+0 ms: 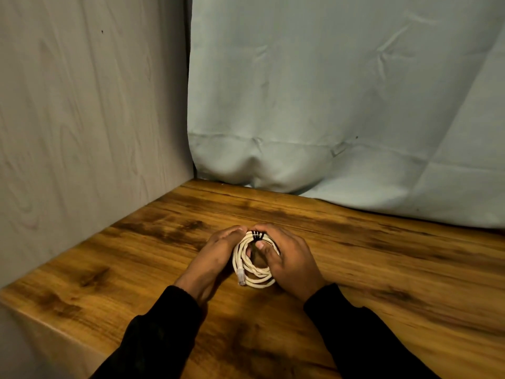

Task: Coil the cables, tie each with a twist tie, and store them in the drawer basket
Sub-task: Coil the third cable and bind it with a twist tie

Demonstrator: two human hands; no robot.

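1. A pale blue-green curtain [341, 99] fills the upper right of the frame. It hangs in folds, and its lower hem rests on the far edge of the table.
2. A grey panel with a wood-grain pattern [87, 110] covers the upper left of the frame and meets the left edge of the table.
3. The wooden table [382, 263] takes the lower half of the frame. Its surface is warm brown with dark streaks.
4. Two black sleeves [169, 329] enter from the bottom edge, one at each side of the centre.
5. The right hand [289, 258] is just right of the centre, low in the frame. Its fingers are curled round the right side of the coil, and the thumb [261, 246] reaches into the opening of the coil.
6. The left hand [216, 253] is just left of the centre. Its fingers are pressed together and bend over the left and top part of the coil; the fingertips meet the right hand at the top.
7. The white cable [254, 277] is wound into a round coil between the two hands, at the lower centre of the frame, on or just above the table.
8. The clear plug [241, 276] of the cable points down at the lower left side of the coil.
9. A black twist tie [257, 236] is wrapped several times round the top of the coil, between the fingertips of both hands.
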